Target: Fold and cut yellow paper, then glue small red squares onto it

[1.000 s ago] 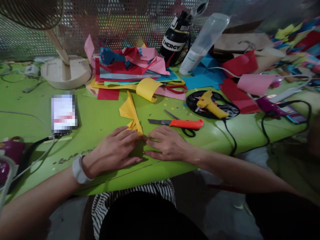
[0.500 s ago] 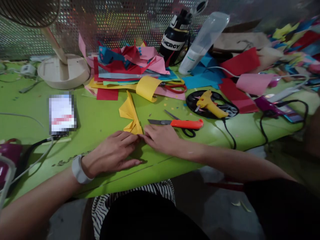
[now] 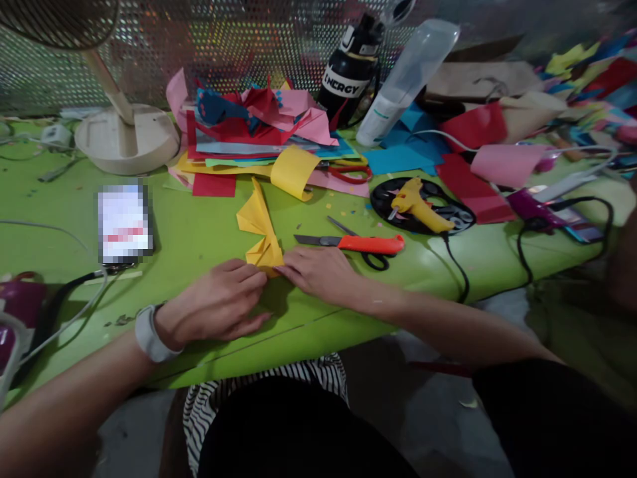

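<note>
Currently the left hand [image 3: 216, 302] curls at the near end of the yellow folded paper [image 3: 263, 229], its grip hidden, while the right hand [image 3: 321, 272] pinches the near right corner. Ahead of both, the paper's long axis runs away over the green table [image 3: 194, 222], leaning slightly left; neither hand is clearly nearer. Rightward lie an orange cutter [image 3: 371, 245] and, farther, a yellow glue gun [image 3: 423, 207].

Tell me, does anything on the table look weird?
Yes: the orange knife lies across the scissors, near the right hand. That looks odd because its blade seems bare, and sharp things usually get closed.
</note>
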